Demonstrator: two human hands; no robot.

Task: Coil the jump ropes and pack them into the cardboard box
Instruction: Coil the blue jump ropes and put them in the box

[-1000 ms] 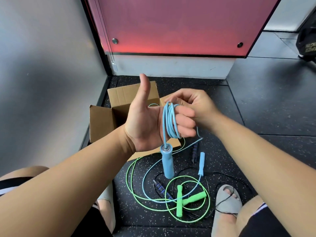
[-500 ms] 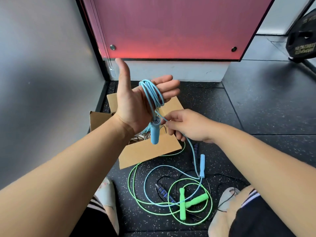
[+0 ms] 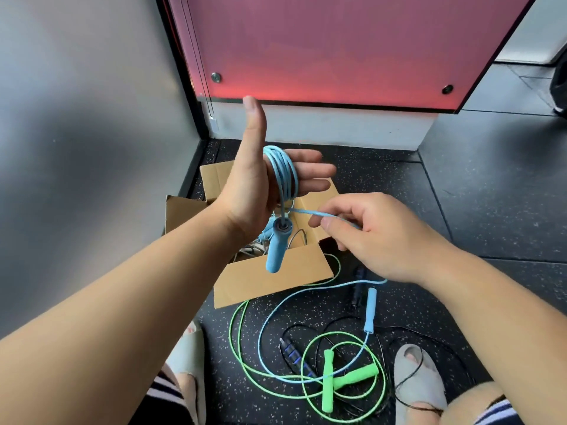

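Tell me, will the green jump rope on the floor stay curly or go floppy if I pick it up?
Probably floppy: the green jump rope lies in loose curls on the floor, so lifted loops would likely droop and tangle. Its thin cord looks light, and its thicker handles would likely dangle, like the blue handle hanging below the left hand.

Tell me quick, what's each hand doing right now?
Left hand: open, fingers straight, blue jump rope coiled around them, its handle dangling below.
Right hand: pinching a loose strand of the blue jump rope.
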